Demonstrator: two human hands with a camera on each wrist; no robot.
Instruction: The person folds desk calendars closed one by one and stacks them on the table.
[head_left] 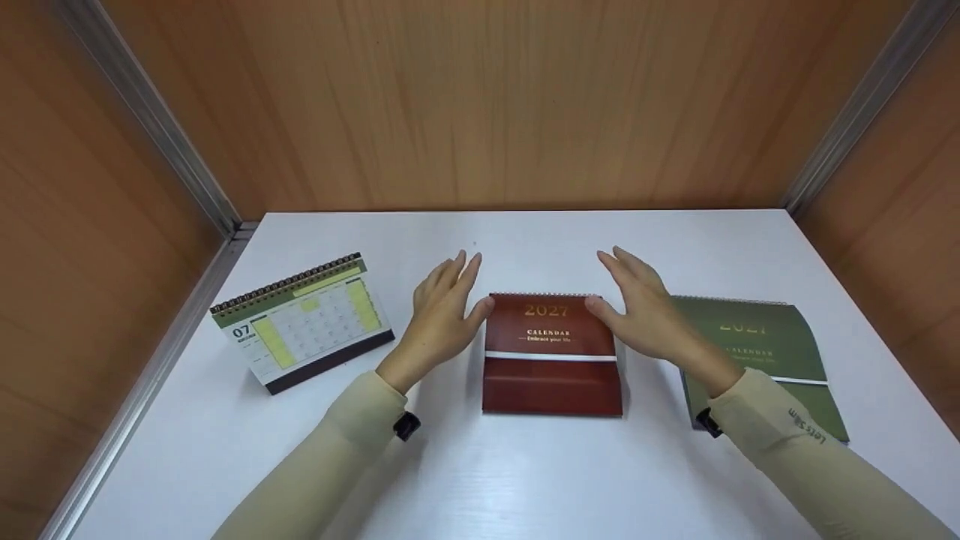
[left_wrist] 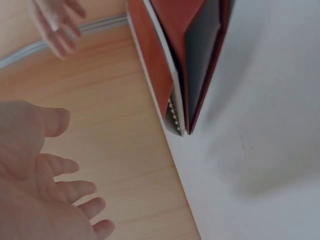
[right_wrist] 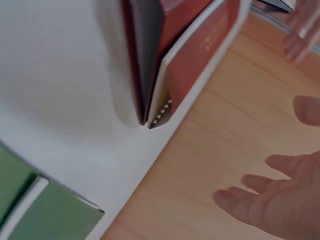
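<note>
A red 2027 desk calendar lies in the middle of the table, its cover toward me and its wire binding at the far edge. In both wrist views the red calendar shows its folded stand and coil from the side. My left hand hovers off its left side, fingers extended. Off its right side is my right hand, fingers spread the same way. Each wrist view shows a gap between hand and calendar. Under my right wrist lies a green 2027 calendar, partly hidden by the sleeve.
A spiral desk calendar turned to page 07 stands tilted at the left of the white table. Wood-grain panels with metal edge strips enclose the back and both sides.
</note>
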